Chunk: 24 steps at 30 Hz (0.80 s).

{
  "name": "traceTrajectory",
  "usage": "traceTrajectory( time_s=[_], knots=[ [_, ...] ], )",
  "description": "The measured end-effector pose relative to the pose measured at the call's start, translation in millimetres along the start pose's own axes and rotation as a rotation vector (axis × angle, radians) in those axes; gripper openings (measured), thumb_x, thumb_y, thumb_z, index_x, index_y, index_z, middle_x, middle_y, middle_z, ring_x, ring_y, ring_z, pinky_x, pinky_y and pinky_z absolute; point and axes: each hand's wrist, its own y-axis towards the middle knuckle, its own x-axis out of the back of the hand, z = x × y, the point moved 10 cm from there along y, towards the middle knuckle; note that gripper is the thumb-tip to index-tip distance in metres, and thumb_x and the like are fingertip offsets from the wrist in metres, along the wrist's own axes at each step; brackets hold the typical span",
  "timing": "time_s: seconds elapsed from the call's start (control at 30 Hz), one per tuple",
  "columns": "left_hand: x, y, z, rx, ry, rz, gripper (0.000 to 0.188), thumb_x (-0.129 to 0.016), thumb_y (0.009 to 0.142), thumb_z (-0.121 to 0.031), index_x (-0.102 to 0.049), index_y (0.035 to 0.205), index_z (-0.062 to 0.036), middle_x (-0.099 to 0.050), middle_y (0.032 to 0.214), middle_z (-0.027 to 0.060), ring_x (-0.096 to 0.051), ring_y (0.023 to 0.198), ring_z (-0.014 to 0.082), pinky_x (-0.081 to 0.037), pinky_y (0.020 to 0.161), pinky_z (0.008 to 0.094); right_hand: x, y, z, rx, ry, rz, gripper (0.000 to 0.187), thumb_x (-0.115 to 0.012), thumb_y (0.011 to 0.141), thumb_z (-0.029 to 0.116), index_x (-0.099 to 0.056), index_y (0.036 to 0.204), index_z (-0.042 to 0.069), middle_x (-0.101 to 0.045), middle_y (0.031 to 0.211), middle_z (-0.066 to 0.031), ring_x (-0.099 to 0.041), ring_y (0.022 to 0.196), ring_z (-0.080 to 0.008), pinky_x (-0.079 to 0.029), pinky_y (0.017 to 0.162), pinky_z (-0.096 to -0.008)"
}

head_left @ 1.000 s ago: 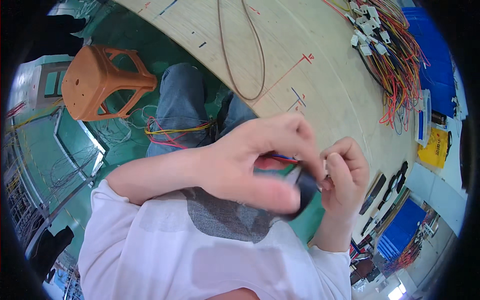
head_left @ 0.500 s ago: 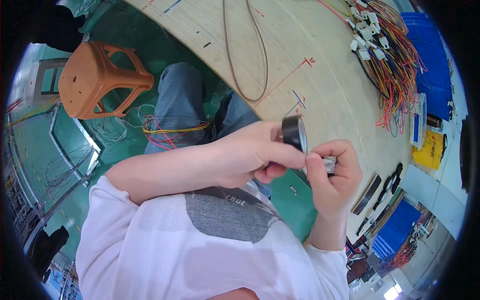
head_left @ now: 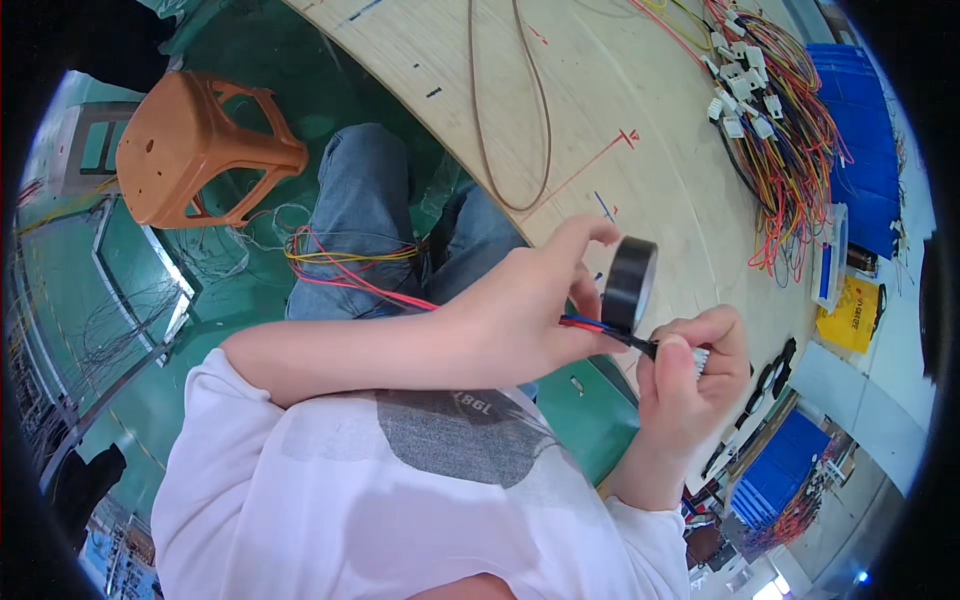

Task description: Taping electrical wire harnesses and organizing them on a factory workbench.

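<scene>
My right hand (head_left: 695, 365) pinches the black-wrapped end of a wire bundle, and a white plastic connector (head_left: 701, 360) shows between its fingers. A roll of black tape (head_left: 630, 285) stands on edge just above the bundle, against the fingers of my left hand (head_left: 545, 300). That hand is spread, its index finger raised off the roll and its thumb beneath the wires. Red and blue wires (head_left: 585, 322) run from under my left palm towards the connector. Their tail of red and yellow wires (head_left: 350, 258) lies across my lap; the palm hides the stretch between.
A wooden table (head_left: 640, 90) with drawn marks curves ahead, a brown cord loop (head_left: 548, 150) on it. At the far right lie a heap of wire harnesses (head_left: 775, 140), a blue corrugated bin (head_left: 855, 150) and a yellow package (head_left: 850, 315). An orange stool (head_left: 190, 150) stands left.
Both hands have shifted slightly right. My left fingers have spread off the tape roll, which was gripped between thumb and index finger. The red and blue wires beneath it now show.
</scene>
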Motion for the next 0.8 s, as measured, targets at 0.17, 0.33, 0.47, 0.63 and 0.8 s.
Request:
traceTrajectory(
  time_s=[0.17,0.33,0.47,0.63,0.8],
  knots=[
    [-20,-17,11,0.512,-0.749,0.203,0.032,-0.063,0.071,-0.005,-0.045,0.097,-0.0044,-0.049,0.073,0.0012,-0.041,0.052,0.0056,-0.032,0.041,0.0177,-1,-4,-7,-0.018,0.042,0.046,0.015,-0.056,0.07,-0.003,-0.042,0.07,0.003,-0.05,0.057,-0.0038,-0.045,0.044,-0.0062,-0.034,0.041,-0.0169],
    [7,-22,-32,-0.105,-0.378,0.068,0.062,-0.076,0.057,-0.032,-0.047,0.102,-0.0027,-0.048,0.089,0.0044,-0.048,0.075,0.0115,-0.039,0.062,0.0211,3,-7,-2,-0.09,0.026,0.075,0.014,-0.054,0.069,-0.002,-0.041,0.068,0.003,-0.048,0.054,-0.0033,-0.042,0.039,-0.006,-0.031,0.038,-0.0165],
    [-18,-25,3,0.28,-0.607,0.208,0.035,-0.073,0.064,-0.008,-0.049,0.09,-0.003,-0.045,0.081,0.0025,-0.046,0.07,0.0069,-0.037,0.058,0.0199,3,-5,-10,-0.255,0.079,-0.037,0.013,-0.052,0.069,-0.001,-0.04,0.067,0.004,-0.046,0.053,-0.0024,-0.038,0.035,-0.0047,-0.024,0.032,-0.0163],
    [0,-15,-3,0.037,-0.336,0.008,0.011,-0.064,0.071,0.0,-0.054,0.07,-0.0032,-0.046,0.077,0.0014,-0.045,0.063,0.0063,-0.037,0.054,0.0185,-12,-1,-23,-0.108,0.49,-0.023,0.02,-0.058,0.066,-0.002,-0.049,0.084,0.0,-0.048,0.058,-0.0022,-0.044,0.045,-0.0064,-0.032,0.041,-0.0164],
    [8,-20,-23,-0.13,0.08,-0.003,0.033,-0.067,0.068,-0.008,-0.049,0.095,-0.0028,-0.046,0.07,0.0035,-0.046,0.059,0.0096,-0.038,0.052,0.0219,-20,-4,-12,0.077,0.164,0.14,0.012,-0.063,0.067,-0.002,-0.055,0.077,0.0,-0.056,0.075,-0.0088,-0.051,0.068,-0.0128,-0.04,0.061,-0.0239]
  ],
)
